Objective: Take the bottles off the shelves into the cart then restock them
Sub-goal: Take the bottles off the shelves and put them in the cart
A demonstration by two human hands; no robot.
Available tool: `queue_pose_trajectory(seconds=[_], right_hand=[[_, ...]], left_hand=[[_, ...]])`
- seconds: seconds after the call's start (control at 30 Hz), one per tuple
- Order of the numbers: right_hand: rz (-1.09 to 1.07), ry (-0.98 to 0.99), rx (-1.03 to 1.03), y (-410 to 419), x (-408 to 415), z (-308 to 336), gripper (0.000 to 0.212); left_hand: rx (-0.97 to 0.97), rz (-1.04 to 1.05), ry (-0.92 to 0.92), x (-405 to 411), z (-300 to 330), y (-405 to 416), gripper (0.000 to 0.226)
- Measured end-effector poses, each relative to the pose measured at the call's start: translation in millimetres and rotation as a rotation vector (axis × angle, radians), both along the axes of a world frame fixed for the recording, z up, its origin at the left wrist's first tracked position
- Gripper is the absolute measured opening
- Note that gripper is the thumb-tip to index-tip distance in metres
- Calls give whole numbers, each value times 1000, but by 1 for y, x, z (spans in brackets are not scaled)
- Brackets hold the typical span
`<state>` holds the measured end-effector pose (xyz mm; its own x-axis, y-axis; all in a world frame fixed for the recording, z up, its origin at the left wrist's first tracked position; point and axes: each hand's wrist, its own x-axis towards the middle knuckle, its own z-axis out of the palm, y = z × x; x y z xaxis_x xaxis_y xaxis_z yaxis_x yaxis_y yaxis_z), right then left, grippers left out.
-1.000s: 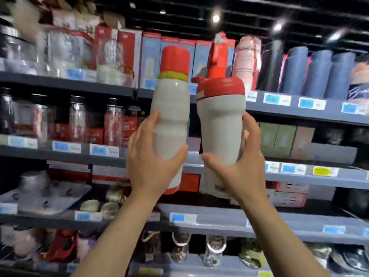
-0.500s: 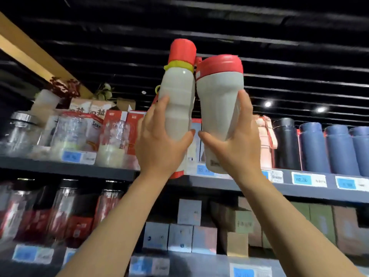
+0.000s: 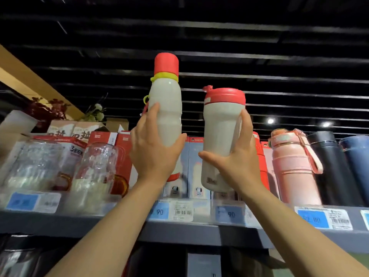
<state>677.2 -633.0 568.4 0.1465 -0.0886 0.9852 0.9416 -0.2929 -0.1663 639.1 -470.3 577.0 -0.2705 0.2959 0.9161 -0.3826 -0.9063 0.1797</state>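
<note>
Grey shelf (image 3: 179,230) under black slatted ceiling (image 3: 259,37)

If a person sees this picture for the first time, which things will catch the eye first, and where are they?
Two pale bottles with red caps, raised in the middle of the view against the dark ceiling: the left hand grips the tall slim bottle, the right hand the wider tumbler. Next comes the pink bottle standing on the top shelf to the right, beside dark flasks.
</note>
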Motion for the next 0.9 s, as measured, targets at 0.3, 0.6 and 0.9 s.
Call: queue_pose_trajectory(seconds=[0.3, 0.6, 0.9], right_hand=[[34, 99, -107, 3, 41, -4, 127], [-71, 232, -272, 4, 46, -6, 129], [-185, 289, -431, 5, 41, -9, 133]], left_hand=[[65, 74, 346, 29, -9, 4, 102], [94, 93, 558, 30, -13, 9, 100], [90, 188, 738, 17, -20, 10, 96]])
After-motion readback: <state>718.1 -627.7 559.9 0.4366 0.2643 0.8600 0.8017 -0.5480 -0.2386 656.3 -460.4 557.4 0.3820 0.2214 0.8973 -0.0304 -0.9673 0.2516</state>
